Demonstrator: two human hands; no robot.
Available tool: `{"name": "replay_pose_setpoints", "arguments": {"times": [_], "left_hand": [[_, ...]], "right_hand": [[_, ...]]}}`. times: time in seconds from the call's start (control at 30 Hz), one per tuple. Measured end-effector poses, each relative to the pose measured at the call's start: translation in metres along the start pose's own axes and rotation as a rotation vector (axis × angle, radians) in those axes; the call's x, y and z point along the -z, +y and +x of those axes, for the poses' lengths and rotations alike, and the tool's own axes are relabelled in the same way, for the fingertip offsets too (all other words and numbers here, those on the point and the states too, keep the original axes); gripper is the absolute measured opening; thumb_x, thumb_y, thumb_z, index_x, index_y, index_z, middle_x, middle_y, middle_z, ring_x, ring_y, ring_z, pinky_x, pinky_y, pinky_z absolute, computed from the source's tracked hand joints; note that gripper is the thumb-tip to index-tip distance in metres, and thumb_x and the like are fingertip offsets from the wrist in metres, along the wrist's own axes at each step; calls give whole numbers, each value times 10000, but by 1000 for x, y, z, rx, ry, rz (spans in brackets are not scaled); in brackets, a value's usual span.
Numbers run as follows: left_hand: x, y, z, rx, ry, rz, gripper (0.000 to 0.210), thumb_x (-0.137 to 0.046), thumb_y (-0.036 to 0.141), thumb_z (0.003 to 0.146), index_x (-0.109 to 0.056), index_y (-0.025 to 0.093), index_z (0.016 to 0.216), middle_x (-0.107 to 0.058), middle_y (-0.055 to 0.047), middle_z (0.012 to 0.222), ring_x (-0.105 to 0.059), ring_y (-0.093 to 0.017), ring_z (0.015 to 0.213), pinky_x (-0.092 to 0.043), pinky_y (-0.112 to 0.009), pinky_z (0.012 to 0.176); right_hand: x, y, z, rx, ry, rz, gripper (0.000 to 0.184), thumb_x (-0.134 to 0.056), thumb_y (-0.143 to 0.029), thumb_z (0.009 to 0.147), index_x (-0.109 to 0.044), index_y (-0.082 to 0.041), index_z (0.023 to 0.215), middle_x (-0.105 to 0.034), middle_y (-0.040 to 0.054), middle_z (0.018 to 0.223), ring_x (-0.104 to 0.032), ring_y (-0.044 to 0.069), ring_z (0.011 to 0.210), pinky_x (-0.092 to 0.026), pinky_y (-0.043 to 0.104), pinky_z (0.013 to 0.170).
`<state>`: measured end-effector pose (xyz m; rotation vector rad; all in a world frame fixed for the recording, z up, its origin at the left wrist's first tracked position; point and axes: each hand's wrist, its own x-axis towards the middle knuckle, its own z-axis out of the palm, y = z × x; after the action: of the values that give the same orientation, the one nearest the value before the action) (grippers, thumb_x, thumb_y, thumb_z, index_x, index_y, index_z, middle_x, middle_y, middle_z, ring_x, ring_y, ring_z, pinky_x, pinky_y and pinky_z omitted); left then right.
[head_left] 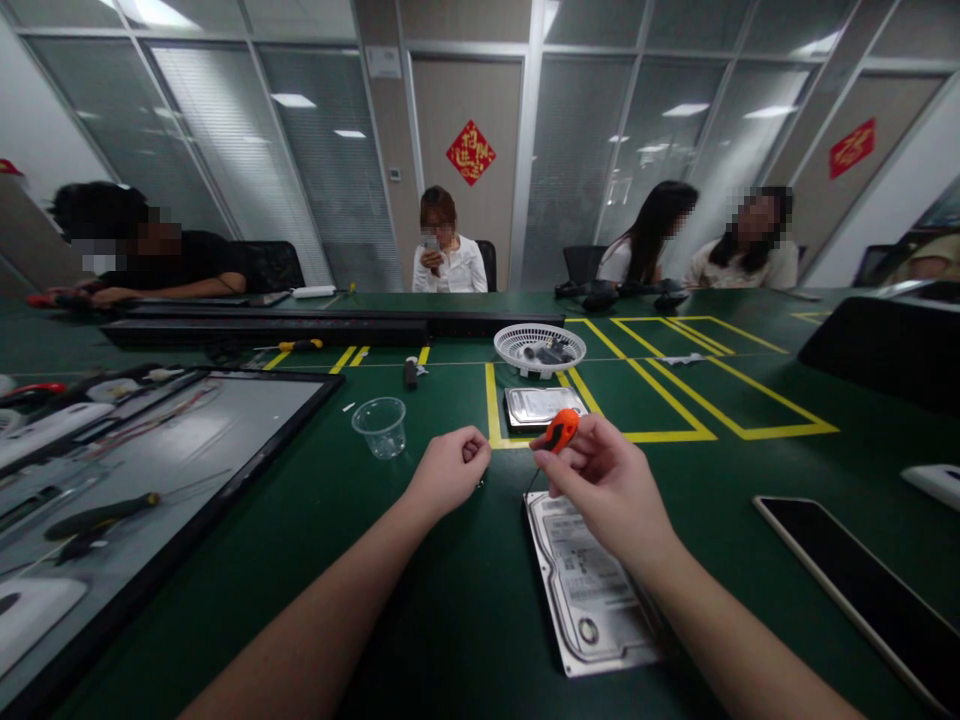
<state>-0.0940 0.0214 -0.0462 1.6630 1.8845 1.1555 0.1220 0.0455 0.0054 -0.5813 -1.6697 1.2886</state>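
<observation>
My right hand (611,480) grips a small screwdriver (562,430) by its orange and black handle. The thin dark shaft points down at the upper left corner of a silver hard drive (592,590), which lies flat on the green table under my right hand and forearm. To its left, my left hand (450,468) is closed just above the table, fingers curled in; what they hold, if anything, is hidden. A tiny shiny bit shows below those fingers. A second hard drive (544,405) lies beyond my hands, and a clear plastic cup (381,428) stands left of my left hand.
A white basket (540,350) with dark parts stands farther back. At left lies a large panel (217,440) with a screwdriver (105,515) on it. A phone-like dark slab (862,590) lies at right. Long black bars (322,328) cross the table; several people sit opposite.
</observation>
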Motion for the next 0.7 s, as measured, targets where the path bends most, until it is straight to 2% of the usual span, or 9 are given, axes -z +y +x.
{"name": "replay_pose_setpoints", "arguments": {"times": [0.2, 0.33, 0.43, 0.7], "left_hand": [[0, 0, 0, 1, 0, 5, 183, -571, 315, 886, -685, 185, 824, -677, -16, 747, -623, -167, 705, -451, -272, 655], [-1, 0, 0, 4, -2, 3, 187, -570, 321, 888, -684, 188, 822, -676, -15, 743, -622, -166, 700, -447, -270, 649], [-1, 1, 1, 3, 1, -5, 182, -570, 312, 885, -682, 187, 813, -670, -12, 732, -618, -162, 699, -446, -268, 657], [0, 1, 1, -4, 7, 2, 177, -571, 302, 881, -688, 188, 812, -680, -13, 746, -627, -164, 717, -458, -270, 681]], "right_hand": [[-1, -3, -1, 24, -26, 55, 221, -690, -259, 911, -619, -211, 1115, -668, 15, 867, -603, 126, 591, -499, 288, 570], [-1, 0, -1, -1, 6, -7, 173, -730, -253, 893, -613, -202, 1009, -654, -8, 754, -574, 114, 545, -461, 268, 541], [0, 2, 0, -13, 17, -6, 202, -761, -248, 880, -568, -213, 929, -628, -34, 692, -567, 107, 530, -453, 261, 548], [-1, -4, 0, 24, -18, 46, 188, -675, -256, 926, -626, -199, 1098, -696, 28, 905, -605, 118, 588, -494, 277, 564]]}}
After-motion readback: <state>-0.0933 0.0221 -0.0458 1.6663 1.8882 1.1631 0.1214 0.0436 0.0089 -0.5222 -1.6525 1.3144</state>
